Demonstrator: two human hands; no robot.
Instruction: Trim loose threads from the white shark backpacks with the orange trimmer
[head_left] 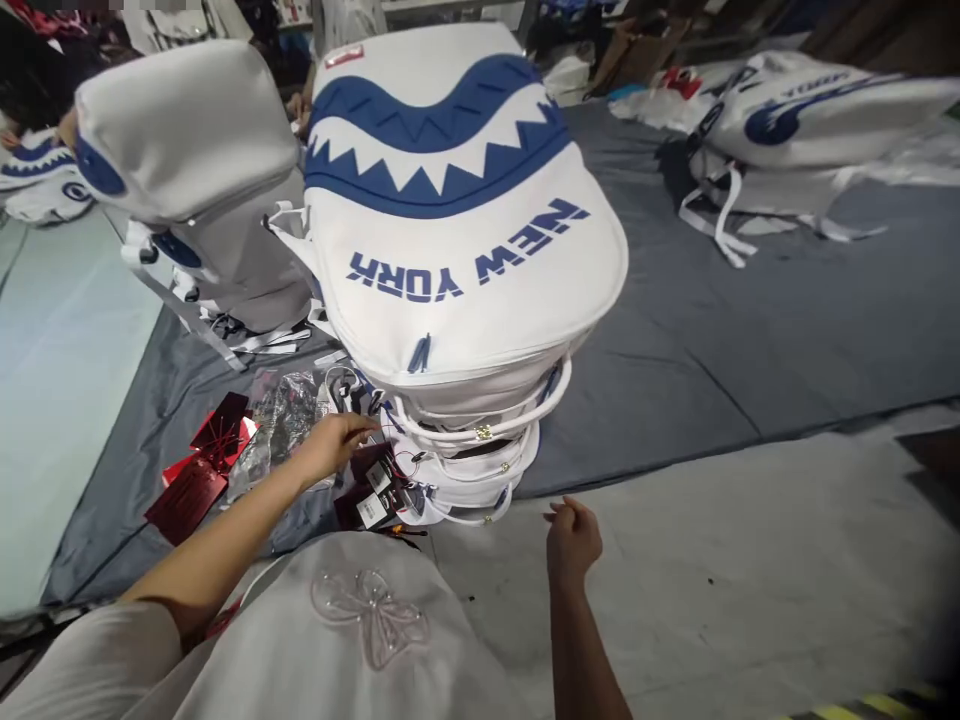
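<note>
White bags (pixel 465 240) stand stacked at twelve o'clock by the edge of the table (pixel 720 310), presumably keeping tags (pixel 373 508) within reach of the left hand (pixel 335 445) at eight, grip indeterminable, while the empty right hand (pixel 574 540) curls loosely at five.

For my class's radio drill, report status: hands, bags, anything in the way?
Left hand at stacked white bags, grip unclear. Right hand apart from them, nothing visibly held. NEW YORK bag on top. Clear plastic, red tags beside left forearm.
</note>
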